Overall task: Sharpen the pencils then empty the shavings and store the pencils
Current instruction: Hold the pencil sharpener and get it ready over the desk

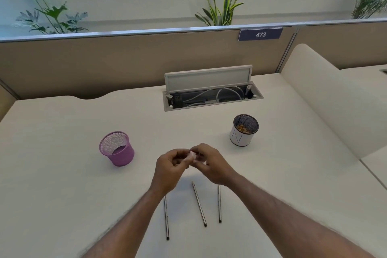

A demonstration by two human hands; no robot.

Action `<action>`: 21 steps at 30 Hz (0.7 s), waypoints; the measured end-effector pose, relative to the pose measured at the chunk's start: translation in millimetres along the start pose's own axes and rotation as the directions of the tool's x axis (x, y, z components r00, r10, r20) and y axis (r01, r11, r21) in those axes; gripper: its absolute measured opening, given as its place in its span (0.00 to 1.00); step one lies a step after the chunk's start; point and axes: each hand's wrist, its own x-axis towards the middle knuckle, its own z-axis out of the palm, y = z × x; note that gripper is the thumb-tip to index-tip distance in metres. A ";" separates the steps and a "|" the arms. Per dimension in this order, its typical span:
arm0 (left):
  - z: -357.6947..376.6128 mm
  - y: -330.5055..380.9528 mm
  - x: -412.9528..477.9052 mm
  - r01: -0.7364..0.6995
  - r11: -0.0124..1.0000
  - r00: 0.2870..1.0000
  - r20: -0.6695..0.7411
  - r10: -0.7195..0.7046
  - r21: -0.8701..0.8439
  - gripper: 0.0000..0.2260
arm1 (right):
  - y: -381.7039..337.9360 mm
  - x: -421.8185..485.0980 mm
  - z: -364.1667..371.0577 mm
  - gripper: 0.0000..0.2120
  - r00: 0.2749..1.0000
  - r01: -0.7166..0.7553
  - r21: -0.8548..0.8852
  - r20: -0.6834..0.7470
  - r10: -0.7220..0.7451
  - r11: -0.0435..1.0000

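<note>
Three dark pencils lie on the white desk in front of me: the left pencil, partly under my left forearm, the middle pencil and the right pencil. Above them my left hand and my right hand meet, both pinching a small pale pink sharpener, mostly hidden by the fingers. An empty purple mesh cup stands to the left. To the right stands a black mesh cup wrapped in white paper, with brown shavings inside.
An open cable tray with grey cables is sunk into the desk behind the cups, its lid raised. A beige partition with a "473" label runs along the back. A rounded white divider bounds the right side.
</note>
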 end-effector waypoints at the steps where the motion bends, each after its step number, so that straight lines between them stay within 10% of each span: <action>1: -0.6 0.6 -1.1 0.006 1.000 1.000 -0.004 -0.006 -0.022 0.08 | -1.9 -0.6 0.4 0.09 1.000 0.008 -0.009 -0.006 -0.008 1.000; 21: -4.4 17.7 -23.9 -0.082 0.996 0.995 0.051 0.085 -0.046 0.07 | -29.9 -12.4 -9.4 0.17 0.992 0.015 -0.233 -0.122 -0.045 0.972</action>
